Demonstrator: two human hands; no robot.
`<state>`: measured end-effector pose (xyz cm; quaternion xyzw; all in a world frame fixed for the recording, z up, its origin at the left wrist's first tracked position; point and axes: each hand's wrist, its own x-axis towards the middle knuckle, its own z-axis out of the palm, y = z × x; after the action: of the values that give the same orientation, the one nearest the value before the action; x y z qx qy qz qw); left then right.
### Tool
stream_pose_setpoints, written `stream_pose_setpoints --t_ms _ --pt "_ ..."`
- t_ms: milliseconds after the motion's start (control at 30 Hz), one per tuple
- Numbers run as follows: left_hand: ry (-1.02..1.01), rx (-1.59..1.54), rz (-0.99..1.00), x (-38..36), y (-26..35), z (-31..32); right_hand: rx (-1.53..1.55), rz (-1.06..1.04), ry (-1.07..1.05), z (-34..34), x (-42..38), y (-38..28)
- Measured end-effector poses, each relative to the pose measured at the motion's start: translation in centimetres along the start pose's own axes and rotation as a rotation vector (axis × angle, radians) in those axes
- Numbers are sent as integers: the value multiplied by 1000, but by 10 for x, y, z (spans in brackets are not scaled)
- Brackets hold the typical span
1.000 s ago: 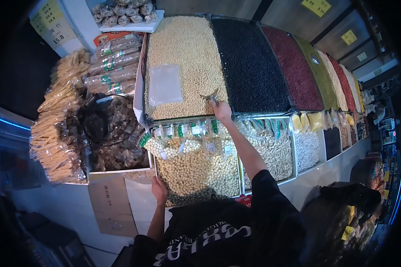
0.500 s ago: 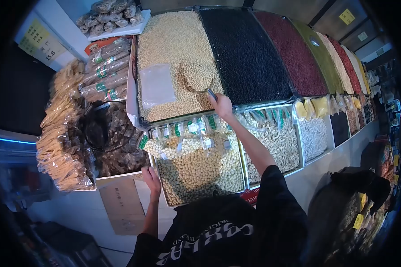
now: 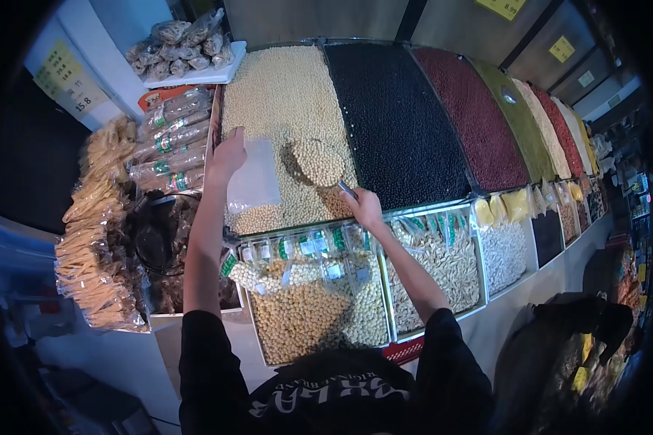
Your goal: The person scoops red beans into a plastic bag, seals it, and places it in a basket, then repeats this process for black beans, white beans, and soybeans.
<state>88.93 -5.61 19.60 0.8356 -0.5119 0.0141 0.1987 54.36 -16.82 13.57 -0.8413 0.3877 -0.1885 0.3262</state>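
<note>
My right hand [image 3: 368, 208] is closed around the handle of a round scoop [image 3: 347, 190]. Pale soybeans [image 3: 318, 161] heap up in its bowl, over the bin of loose soybeans [image 3: 279, 80]. My left hand [image 3: 229, 152] is over the left side of that bin, at the upper left edge of a flat, see-through plastic bag [image 3: 254, 177]. One finger of it stretches forward, the others are partly hidden, and the hand looks open. The bag lies on the beans, left of the scoop.
Right of the soybeans are bins of black beans [image 3: 399, 123], dark red beans [image 3: 468, 109] and green beans [image 3: 526, 130]. Lower trays in front hold lotus seeds [image 3: 312, 322] and pale dried slices [image 3: 442, 268]. Bagged dried goods [image 3: 101, 254] are stacked at left.
My left hand has moved from the lower tray's front corner up to the plastic bag. The filled scoop stays over the soybeans, and the view has tilted up slightly.
</note>
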Motion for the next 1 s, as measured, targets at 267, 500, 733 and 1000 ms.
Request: stream_pose_setpoints --t_ms 267,500,733,1000 --pt "-196 -166 152 43 -17 31 201 97 -91 -55 28 21" --pt "-308 -166 581 35 63 -42 222 32 -281 -128 72 -21" --pt "-300 -4 625 24 95 -46 1 -88 -425 -152 105 -57" --pt "-283 -17 717 16 113 -58 -516 -310 -441 -146 137 -142"
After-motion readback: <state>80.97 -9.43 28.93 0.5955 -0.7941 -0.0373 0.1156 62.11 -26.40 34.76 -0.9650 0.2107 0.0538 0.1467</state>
